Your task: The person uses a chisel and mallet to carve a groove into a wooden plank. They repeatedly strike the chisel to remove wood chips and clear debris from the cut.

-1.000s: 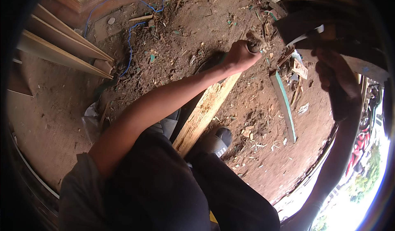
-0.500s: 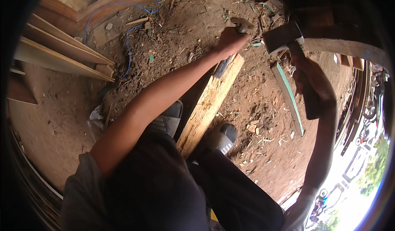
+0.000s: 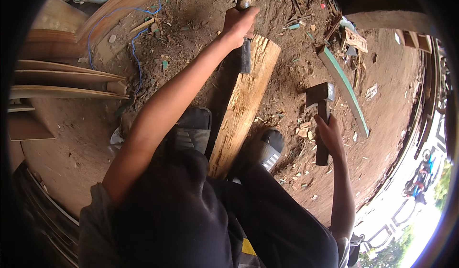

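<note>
The left hand's (image 3: 239,23) fingers are wrapped round a chisel (image 3: 245,60), its blade jutting bodyward from them over the timber's (image 3: 244,108) left edge; contact cannot be told. The right hand's (image 3: 330,133) fingers grip a hammer (image 3: 323,144), its head just beyond them, clear of the chisel. The timber's gouged face and chips (image 3: 303,130) beside the right fingers suggest chiselling partly done, the remainder unclear.

You're in an open-sided woodworking spot: dirt floor (image 3: 71,148), wood chips (image 3: 303,131), your hammer (image 3: 319,95), boards (image 3: 67,92) by the floor's left edge, greenery (image 3: 444,184) past its right.
</note>
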### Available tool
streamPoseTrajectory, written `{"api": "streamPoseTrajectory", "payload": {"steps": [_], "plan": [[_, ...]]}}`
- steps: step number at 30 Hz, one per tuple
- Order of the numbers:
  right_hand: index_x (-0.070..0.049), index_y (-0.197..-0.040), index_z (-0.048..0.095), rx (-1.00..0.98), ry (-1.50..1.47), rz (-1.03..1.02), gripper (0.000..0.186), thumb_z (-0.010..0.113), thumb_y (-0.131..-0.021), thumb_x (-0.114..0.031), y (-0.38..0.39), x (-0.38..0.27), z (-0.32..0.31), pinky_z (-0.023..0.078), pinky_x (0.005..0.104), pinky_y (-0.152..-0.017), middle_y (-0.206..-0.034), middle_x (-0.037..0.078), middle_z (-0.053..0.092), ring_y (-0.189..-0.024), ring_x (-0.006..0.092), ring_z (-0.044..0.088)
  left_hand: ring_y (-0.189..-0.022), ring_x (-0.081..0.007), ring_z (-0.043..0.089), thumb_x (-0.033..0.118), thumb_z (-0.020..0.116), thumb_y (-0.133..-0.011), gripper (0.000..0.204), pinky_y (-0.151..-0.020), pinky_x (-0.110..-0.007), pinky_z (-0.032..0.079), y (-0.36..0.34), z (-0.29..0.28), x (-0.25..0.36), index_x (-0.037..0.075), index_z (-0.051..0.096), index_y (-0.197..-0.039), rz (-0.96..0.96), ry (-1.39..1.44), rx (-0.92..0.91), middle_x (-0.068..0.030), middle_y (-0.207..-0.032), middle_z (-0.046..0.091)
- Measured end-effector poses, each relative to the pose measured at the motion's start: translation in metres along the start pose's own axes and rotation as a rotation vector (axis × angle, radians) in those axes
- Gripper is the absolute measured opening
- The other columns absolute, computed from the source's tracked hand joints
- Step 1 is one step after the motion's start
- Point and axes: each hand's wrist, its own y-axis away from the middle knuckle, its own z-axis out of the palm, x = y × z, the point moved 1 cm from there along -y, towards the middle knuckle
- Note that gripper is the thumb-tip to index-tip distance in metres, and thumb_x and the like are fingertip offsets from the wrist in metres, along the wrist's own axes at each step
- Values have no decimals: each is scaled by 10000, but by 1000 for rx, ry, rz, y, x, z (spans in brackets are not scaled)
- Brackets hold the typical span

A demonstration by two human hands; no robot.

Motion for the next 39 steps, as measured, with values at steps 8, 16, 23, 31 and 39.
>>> {"api": "streamPoseTrajectory", "payload": {"steps": [8,16,23,31,39], "plan": [[62,-990,494,-39,106,-12,361,580,-887,-273,-6,-3,-5,480,304,-480,-683,72,559,-548,148,573,-414,-24,294,146,611,-864,273,-362,-220,217,6,9,-2,118,416,-675,84,-99,-46,55,-573,368],[48,-982,495,-24,133,-15,344,585,-891,-271,-3,-10,-2,484,296,-469,-685,64,553,-532,139,563,-417,-70,426,167,630,-832,267,-359,-253,380,3,9,-4,101,470,-628,120,-163,-22,24,-537,450],[6,-942,479,-34,134,-7,318,599,-903,-286,-4,-15,0,467,278,-443,-652,37,539,-491,119,542,-388,-28,365,166,621,-849,316,-339,-221,296,-7,5,-13,125,430,-600,141,-100,-93,55,-511,415],[36,-977,488,-50,170,4,335,579,-904,-278,-5,-16,-4,480,294,-461,-691,66,551,-528,142,562,-355,-64,333,245,625,-876,381,-323,-247,272,-9,2,-14,170,405,-575,77,-146,-1,66,-476,359],[3,-952,478,-54,142,-4,297,591,-904,-267,-7,-13,-3,451,276,-430,-643,28,526,-483,115,534,-351,-52,317,257,625,-876,400,-322,-236,242,-11,1,-16,183,375,-572,64,-94,-42,79,-474,346]]}}
